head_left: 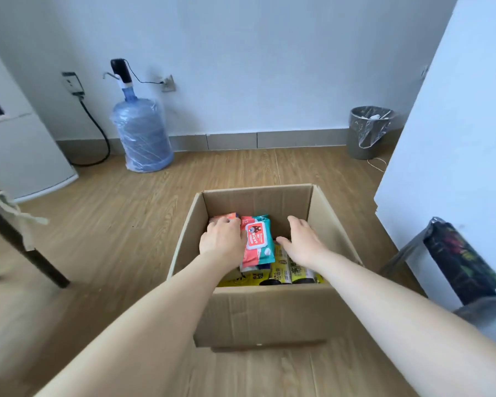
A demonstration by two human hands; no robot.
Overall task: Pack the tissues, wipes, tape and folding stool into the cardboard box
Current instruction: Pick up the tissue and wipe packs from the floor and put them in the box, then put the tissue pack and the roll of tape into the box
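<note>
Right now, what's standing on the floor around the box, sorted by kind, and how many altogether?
Water jugs: 1
Bins: 1
Cardboard boxes: 1
Total: 3

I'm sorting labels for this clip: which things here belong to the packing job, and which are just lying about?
Job: cardboard box, wipes pack, yellow packs, left hand, right hand.
Lying about: water bottle, waste bin, wall sockets.
</note>
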